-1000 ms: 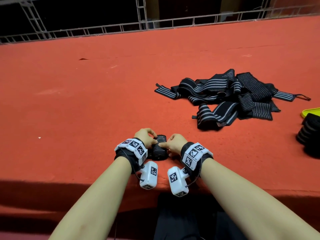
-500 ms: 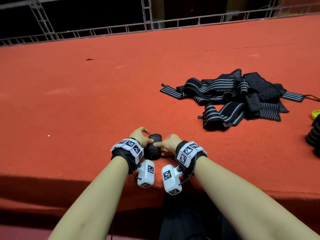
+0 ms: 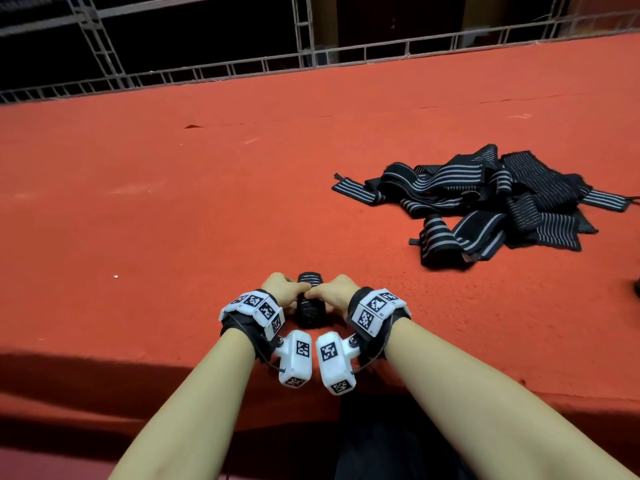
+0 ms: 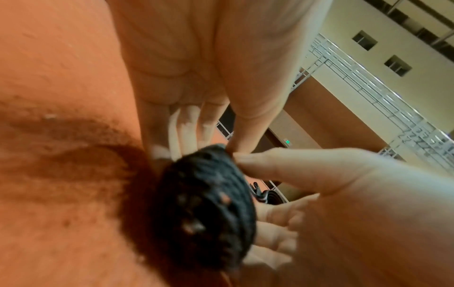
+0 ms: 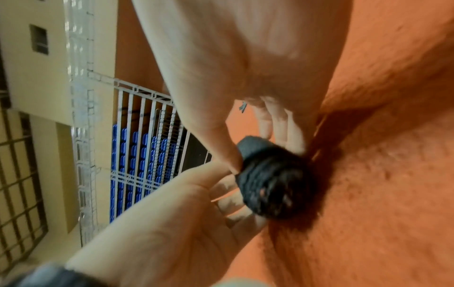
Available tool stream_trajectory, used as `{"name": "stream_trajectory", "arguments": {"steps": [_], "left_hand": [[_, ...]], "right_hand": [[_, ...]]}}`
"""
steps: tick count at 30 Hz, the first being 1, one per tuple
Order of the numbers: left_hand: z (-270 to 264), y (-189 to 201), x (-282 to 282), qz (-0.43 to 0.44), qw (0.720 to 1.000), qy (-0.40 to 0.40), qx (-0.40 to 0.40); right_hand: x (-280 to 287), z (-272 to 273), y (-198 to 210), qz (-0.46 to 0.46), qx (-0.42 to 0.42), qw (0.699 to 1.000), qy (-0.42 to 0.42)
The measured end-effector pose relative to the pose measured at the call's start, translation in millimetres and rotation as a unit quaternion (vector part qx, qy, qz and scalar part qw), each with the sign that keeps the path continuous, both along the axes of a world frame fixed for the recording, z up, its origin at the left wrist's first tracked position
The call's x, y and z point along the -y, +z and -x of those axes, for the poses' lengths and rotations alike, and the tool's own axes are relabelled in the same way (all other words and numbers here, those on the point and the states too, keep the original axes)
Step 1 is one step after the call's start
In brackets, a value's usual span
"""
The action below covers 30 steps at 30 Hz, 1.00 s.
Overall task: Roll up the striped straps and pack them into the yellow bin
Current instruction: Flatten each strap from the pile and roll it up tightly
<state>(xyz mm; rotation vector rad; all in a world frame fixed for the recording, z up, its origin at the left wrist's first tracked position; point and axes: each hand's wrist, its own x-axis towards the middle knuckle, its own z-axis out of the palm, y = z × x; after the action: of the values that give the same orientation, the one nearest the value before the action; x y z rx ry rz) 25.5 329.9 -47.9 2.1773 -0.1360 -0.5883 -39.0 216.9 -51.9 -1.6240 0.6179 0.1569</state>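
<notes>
A black rolled strap with grey stripes (image 3: 309, 301) lies on the red felt table (image 3: 173, 220) near its front edge. My left hand (image 3: 289, 293) grips its left end and my right hand (image 3: 325, 293) grips its right end, thumbs meeting on top. In the left wrist view the roll (image 4: 206, 203) shows its coiled end, with left fingers (image 4: 184, 126) curled behind it. The right wrist view shows the roll (image 5: 272, 178) pinched by the right thumb, with the left hand (image 5: 172, 213) opposite. A pile of loose striped straps (image 3: 485, 202) lies far right. The yellow bin is out of view.
A metal truss railing (image 3: 311, 64) runs along the table's far edge. A dark object (image 3: 637, 287) is cut off at the right edge. The table's front edge (image 3: 104, 362) lies just below my wrists. Bare red felt stretches to the left and ahead.
Both hands have stayed on the roll and their thumbs have closed together on top of it. The view has swung left, so the yellow bin and rolled straps at the right have slid out of frame.
</notes>
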Motion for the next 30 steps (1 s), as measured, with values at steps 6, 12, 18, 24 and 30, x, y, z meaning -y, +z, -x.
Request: {"name": "stream_trajectory", "arguments": {"steps": [6, 12, 18, 24, 30], "left_hand": [[23, 14, 22, 0.155, 0.987, -0.016, -0.047], [43, 36, 94, 0.087, 0.990, -0.114, -0.013], [89, 53, 176, 0.019, 0.965, -0.234, 0.118], [135, 44, 238, 0.064, 0.947, -0.238, 0.205], [184, 37, 300, 0.098, 0.930, -0.292, 0.202]], "right_hand": [[23, 20, 8, -0.185, 0.057, 0.980, 0.044], [85, 42, 15, 0.150, 0.150, 0.974, 0.077], [144, 94, 8, 0.290, 0.146, 0.944, -0.060], [202, 143, 1, 0.274, 0.151, 0.940, -0.139], [253, 194, -8, 0.262, 0.136, 0.926, -0.236]]}}
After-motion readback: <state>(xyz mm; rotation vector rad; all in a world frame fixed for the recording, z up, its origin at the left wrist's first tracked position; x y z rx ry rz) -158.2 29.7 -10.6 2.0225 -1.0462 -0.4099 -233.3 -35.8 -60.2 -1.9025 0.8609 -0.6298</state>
